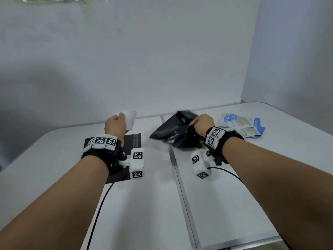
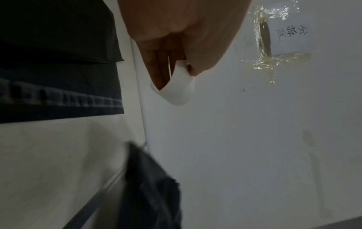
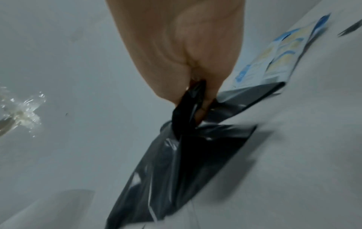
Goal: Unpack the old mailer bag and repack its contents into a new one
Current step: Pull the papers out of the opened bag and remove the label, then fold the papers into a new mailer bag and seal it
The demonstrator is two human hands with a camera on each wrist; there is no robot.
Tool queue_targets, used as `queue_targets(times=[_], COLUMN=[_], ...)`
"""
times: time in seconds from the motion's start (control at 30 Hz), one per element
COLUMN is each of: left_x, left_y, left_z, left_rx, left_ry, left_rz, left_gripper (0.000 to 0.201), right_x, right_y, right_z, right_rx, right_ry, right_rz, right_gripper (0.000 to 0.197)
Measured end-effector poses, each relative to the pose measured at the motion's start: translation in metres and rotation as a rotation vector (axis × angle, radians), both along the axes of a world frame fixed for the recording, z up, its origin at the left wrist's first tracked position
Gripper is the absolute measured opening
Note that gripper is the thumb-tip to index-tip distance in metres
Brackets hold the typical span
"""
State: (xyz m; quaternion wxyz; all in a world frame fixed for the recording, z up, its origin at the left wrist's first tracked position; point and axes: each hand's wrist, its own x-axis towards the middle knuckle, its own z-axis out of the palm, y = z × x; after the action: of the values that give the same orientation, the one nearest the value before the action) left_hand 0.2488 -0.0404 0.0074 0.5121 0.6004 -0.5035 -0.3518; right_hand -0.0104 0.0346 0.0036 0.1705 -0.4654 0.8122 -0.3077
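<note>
My right hand (image 1: 201, 123) grips a crumpled black mailer bag (image 1: 173, 134) by a bunched edge and holds it just above the table; the right wrist view shows the black mailer bag (image 3: 176, 162) hanging from my fingers (image 3: 203, 105). My left hand (image 1: 115, 125) pinches a curled white paper strip (image 1: 130, 118), seen close as the white strip (image 2: 178, 91) between thumb and fingers. A flat black mailer bag (image 1: 132, 141) lies on the table under my left wrist. Blue and white packets (image 1: 241, 127) lie spread at the right.
The white table (image 1: 54, 159) has a metal seam (image 1: 182, 186) running down its middle. A white wall stands close behind. A taped paper label (image 2: 284, 35) hangs on the wall. Black cables trail from both wrist cameras.
</note>
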Motion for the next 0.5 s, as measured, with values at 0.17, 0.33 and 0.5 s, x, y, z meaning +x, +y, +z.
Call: queue_targets(times=[0.17, 0.33, 0.5], left_x=[-0.011, -0.021, -0.033], left_y=[-0.017, -0.038, -0.045], left_z=[0.019, 0.016, 0.005], left_rx=[-0.028, -0.038, -0.024], left_ry=[-0.113, -0.159, -0.235], left_rz=[-0.030, -0.073, -0.134], left_gripper=[0.033, 0.032, 0.028], right_x=[-0.008, -0.012, -0.023], right_y=[-0.058, -0.086, -0.095], right_z=[0.019, 0.015, -0.001], right_rx=[-0.139, -0.005, 0.222], right_ry=[-0.008, 0.075, 0.049], right_rz=[-0.048, 0.095, 0.245], right_gripper=[0.033, 0.044, 0.058])
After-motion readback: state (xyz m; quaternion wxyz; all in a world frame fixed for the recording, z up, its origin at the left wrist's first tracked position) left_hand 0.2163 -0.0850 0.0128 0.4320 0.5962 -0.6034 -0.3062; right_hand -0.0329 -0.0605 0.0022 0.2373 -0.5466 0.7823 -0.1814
